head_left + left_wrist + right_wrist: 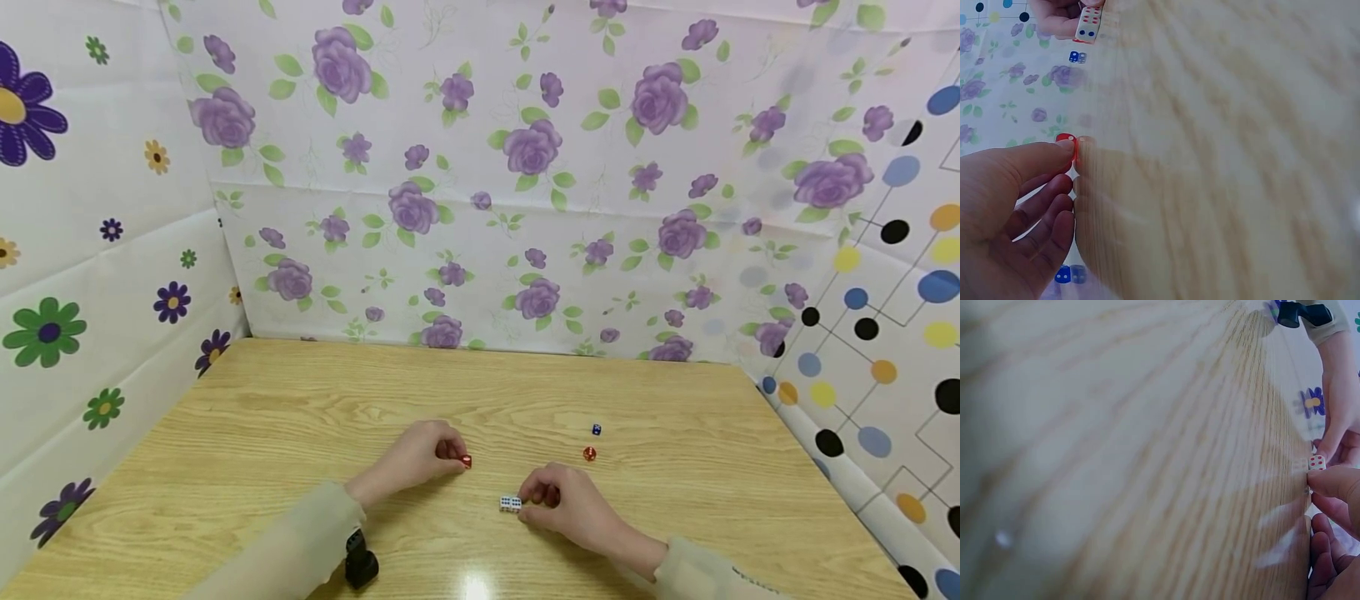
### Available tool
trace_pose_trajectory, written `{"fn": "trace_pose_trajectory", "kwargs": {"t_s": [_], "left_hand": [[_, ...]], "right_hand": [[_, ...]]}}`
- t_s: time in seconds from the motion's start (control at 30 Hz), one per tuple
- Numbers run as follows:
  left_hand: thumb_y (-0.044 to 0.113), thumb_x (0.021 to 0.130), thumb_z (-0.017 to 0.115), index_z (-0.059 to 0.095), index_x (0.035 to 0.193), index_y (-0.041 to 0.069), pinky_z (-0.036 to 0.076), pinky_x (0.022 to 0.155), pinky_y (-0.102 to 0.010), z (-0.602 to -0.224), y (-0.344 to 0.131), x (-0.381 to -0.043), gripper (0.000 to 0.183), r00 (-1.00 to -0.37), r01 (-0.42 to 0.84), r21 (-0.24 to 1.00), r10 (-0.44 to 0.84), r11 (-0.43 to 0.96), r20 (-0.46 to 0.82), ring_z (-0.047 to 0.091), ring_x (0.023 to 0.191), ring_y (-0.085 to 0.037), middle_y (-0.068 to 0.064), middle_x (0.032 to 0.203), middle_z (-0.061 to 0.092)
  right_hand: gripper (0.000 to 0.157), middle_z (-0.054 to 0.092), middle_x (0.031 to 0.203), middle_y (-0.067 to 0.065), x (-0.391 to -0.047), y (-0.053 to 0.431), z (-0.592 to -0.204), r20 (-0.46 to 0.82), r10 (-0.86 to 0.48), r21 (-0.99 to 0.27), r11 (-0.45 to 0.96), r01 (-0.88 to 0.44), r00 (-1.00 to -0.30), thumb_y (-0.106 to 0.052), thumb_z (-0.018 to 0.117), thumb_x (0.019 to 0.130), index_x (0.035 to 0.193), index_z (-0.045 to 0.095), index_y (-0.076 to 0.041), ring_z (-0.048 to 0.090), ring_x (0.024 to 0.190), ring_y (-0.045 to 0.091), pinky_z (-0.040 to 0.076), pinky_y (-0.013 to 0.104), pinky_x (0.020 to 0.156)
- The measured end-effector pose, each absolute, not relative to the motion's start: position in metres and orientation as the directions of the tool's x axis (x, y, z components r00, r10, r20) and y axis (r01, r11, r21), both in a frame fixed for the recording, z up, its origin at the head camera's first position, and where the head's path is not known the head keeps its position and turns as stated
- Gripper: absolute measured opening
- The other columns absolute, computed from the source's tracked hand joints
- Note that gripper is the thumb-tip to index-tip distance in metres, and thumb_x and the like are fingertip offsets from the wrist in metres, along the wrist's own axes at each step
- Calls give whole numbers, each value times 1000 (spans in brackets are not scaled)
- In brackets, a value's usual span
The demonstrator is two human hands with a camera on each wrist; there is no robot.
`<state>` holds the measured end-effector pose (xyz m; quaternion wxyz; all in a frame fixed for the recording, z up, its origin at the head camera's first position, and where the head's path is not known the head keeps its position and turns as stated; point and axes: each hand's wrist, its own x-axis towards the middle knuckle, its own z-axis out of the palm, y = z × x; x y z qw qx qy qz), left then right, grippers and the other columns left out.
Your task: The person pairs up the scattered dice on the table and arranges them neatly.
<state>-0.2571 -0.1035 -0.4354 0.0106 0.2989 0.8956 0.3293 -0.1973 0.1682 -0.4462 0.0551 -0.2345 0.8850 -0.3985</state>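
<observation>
My left hand pinches a red die between thumb and fingertips, just above or on the table. In the left wrist view the thumb covers part of that red die. To its right and nearer me, two white dice with dark pips stand side by side, touching. My right hand has its thumb and a finger at the right end of this pair, pinching the right-hand die. In the right wrist view a white die with red pips shows past the thumb.
On the wooden table, a blue die and another red die lie beyond my right hand. The left wrist view shows a blue die below the left fingers. A black device is at my left wrist. Patterned cloths surround the table.
</observation>
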Motion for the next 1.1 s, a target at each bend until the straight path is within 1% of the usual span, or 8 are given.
{"fn": "trace_pose_trajectory", "kwargs": {"t_s": [0.17, 0.37, 0.57, 0.87, 1.1], "left_hand": [[16, 84, 78, 73, 87, 15, 48, 65, -19, -435, -97, -256, 7, -821, 531, 584, 544, 614, 174, 56, 70, -1, 5, 80, 67], [15, 85, 78, 73, 87, 14, 48, 65, -19, -434, -88, -254, 5, -805, 541, 604, 568, 586, 171, 56, 70, 0, 5, 80, 67], [17, 86, 77, 72, 88, 16, 46, 64, -18, -436, -77, -253, 6, -798, 554, 571, 581, 606, 157, 54, 68, 2, 8, 81, 67], [17, 86, 77, 73, 88, 15, 45, 64, -16, -436, -65, -249, 6, -775, 585, 576, 602, 571, 191, 52, 68, 2, 6, 79, 66], [18, 86, 78, 72, 88, 17, 44, 64, -16, -437, -62, -249, 6, -777, 586, 571, 599, 575, 193, 52, 68, 3, 8, 78, 65]], "right_hand": [[10, 61, 84, -1, -197, 168, -446, 92, -454, -731, 573, -370, -886, -25, 79, 84, 88, 72, -20, 49, 70, 4, 42, 20, 62], [10, 62, 85, 0, -198, 168, -447, 92, -457, -729, 574, -373, -884, -26, 79, 84, 88, 72, -20, 49, 70, 4, 42, 20, 62], [10, 61, 84, -1, -198, 168, -447, 94, -457, -727, 575, -375, -884, -27, 79, 84, 88, 72, -21, 49, 70, 4, 42, 20, 62], [10, 62, 85, -1, -198, 168, -447, 93, -456, -728, 575, -373, -885, -27, 79, 84, 88, 72, -21, 49, 71, 5, 41, 20, 62], [11, 62, 86, 0, -198, 167, -446, 88, -456, -728, 577, -370, -886, -27, 79, 84, 89, 72, -21, 49, 71, 5, 42, 20, 62]]}}
